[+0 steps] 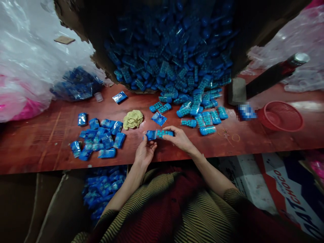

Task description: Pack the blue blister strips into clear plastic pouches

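Blue wrapper (151,135) pinched in the left hand (146,152), turquoise-filled bottle (162,134) clamped in the right hand (180,138); hands close together, wrapper and bottle end to end above the near side of the red worktop (48,141). Any overlap too small to tell. Just beyond, a flat packet (159,118), with a crumpled yellow cloth (133,119) to its left. Left of the hands, wrapped bottles (102,137) in a loose heap; on the right, bare bottles (198,113) before a dark carton (76,17) of more. Farther right, a hammer (268,80) and a red basket (281,118).
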`<state>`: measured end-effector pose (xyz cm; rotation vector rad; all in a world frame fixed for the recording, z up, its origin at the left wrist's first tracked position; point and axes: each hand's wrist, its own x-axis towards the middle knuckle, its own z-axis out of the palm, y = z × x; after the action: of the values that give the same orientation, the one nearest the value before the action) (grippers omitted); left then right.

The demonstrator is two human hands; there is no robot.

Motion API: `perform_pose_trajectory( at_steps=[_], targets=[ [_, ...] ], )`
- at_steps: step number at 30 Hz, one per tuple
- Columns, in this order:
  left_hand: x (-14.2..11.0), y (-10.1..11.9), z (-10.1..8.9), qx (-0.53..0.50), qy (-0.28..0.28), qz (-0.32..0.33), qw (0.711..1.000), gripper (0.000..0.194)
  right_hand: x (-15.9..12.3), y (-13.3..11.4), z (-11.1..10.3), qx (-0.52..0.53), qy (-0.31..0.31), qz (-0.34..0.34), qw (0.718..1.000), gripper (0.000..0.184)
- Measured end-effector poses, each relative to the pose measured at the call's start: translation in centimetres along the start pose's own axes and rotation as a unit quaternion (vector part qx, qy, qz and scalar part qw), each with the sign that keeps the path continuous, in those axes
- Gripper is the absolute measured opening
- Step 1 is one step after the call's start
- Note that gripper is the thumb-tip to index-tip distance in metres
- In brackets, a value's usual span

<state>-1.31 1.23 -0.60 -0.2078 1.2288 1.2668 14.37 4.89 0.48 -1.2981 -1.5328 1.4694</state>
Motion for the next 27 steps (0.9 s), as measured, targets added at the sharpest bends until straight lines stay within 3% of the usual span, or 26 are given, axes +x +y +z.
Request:
perform_pose_trajectory(
  at_steps=[8, 14, 18, 22, 27],
  targets=[
    [0.0, -0.2, -0.3, 0.001, -0.012, 0.013, 1.0, 0.026, -0.4, 0.1, 0.9, -0.068, 0.057, -0.028, 0.996, 0.029],
    [0.1, -0.4, -0.5, 0.004, -0.032, 0.031, 0.999, 0.024, -0.8, 0.0, 1.2, -0.097, 0.065, -0.039, 0.992, 0.027],
    [0.3, -0.5, -0.9, 0.018, -0.057, 0.063, 0.996, 0.022, -0.8, -0.1, 1.0, -0.073, 0.05, -0.026, 0.996, 0.027],
    [0.4, -0.5, -1.0, 0.041, -0.093, 0.095, 0.99, 0.024, -0.7, 0.0, 1.0, -0.02, -0.005, 0.015, 1.0, 0.03],
    [0.2, -0.7, -0.7, 0.057, -0.105, 0.089, 0.989, 0.025, -0.6, 1.1, 2.2, -0.098, 0.055, -0.086, 0.99, 0.031]
  ],
)
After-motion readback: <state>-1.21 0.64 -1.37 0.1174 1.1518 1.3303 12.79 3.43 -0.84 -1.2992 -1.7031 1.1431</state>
